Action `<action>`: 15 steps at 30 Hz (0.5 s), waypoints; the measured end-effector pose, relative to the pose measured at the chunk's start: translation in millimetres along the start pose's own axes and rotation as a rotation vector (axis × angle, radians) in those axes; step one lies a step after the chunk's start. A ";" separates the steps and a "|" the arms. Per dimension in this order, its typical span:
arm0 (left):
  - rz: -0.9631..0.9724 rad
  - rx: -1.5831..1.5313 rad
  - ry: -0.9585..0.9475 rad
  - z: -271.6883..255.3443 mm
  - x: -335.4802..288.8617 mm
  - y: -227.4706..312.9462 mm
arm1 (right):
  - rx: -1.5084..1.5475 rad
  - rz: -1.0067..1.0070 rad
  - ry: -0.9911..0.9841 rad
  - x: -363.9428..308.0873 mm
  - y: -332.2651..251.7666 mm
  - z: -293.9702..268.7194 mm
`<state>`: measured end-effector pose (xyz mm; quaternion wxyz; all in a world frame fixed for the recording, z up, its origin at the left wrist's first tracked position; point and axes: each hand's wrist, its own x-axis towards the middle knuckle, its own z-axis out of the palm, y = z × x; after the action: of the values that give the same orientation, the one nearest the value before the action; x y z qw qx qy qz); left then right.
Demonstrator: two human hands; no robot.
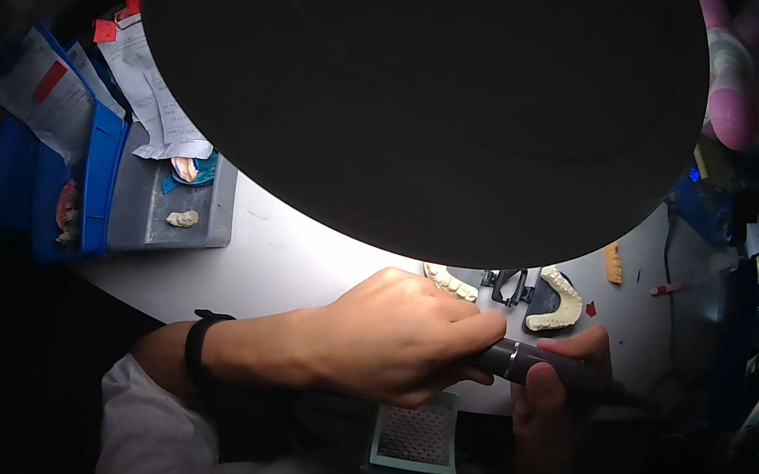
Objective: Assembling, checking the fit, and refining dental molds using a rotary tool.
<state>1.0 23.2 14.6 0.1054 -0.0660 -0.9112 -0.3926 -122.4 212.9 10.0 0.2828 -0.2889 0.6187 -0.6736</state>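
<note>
Both hands grip a dark cylindrical handpiece (535,362) with a silver ring, held roughly level above the front edge of the table. My left hand (413,334) is closed around its left end, palm down, hiding the tip. My right hand (568,367) closes on the body further right, thumb on the near side and fingers on the far side. Just beyond the hands lie two cream dental casts (449,282), the right-hand one a horseshoe-shaped tooth arch (557,304). Between them stands a black hinged articulator (509,286).
A large dark disc (415,91) blocks the upper middle. At left stand a grey tray (160,224) with cast pieces and blue trays (99,178) with papers. A green-framed metal grate (417,437) sits below the hands. An orange tooth piece (612,263) lies at right, near a cable.
</note>
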 end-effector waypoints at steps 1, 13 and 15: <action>0.003 -0.002 -0.002 0.9 2.0 0.6 | 0.097 -0.010 0.086 0.3 0.6 5.7; -0.408 0.341 0.425 -42.4 -16.0 -48.7 | 0.443 -0.110 0.457 11.8 26.4 -64.3; -0.438 0.459 0.395 -39.8 -19.5 -54.4 | 0.417 -0.116 0.473 8.8 31.8 -70.7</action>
<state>14.4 -43.7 -1.7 0.2050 0.2328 -0.9302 -0.1964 -179.9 251.5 -26.2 0.1453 -0.0947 0.4983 -0.8495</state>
